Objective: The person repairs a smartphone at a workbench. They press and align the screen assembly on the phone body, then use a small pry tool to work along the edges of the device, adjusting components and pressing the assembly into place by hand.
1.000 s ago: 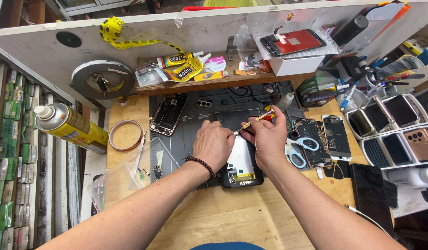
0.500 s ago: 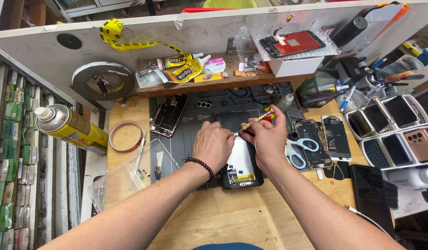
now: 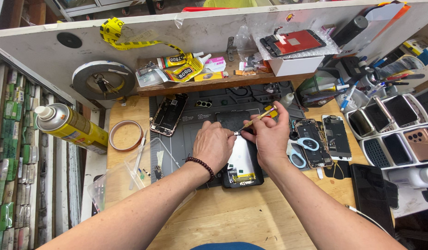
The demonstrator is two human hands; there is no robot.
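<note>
Your right hand (image 3: pixel 269 139) pinches a slim yellow-handled screwdriver (image 3: pixel 255 119) between closed fingers, its tip angled down and left to the far edge of the opened black phone (image 3: pixel 242 162) lying on the dark grey work mat (image 3: pixel 186 139). Your left hand (image 3: pixel 214 146) — wrist ringed by a dark beaded bracelet (image 3: pixel 201 165) — rests curled on the phone's left side, fingertips touching the tip; whether they grip anything, you cannot tell. Blue-handled scissors (image 3: pixel 301 150) lie just right of your right hand, and a yellow spray can (image 3: pixel 72 127) lies far off left.
</note>
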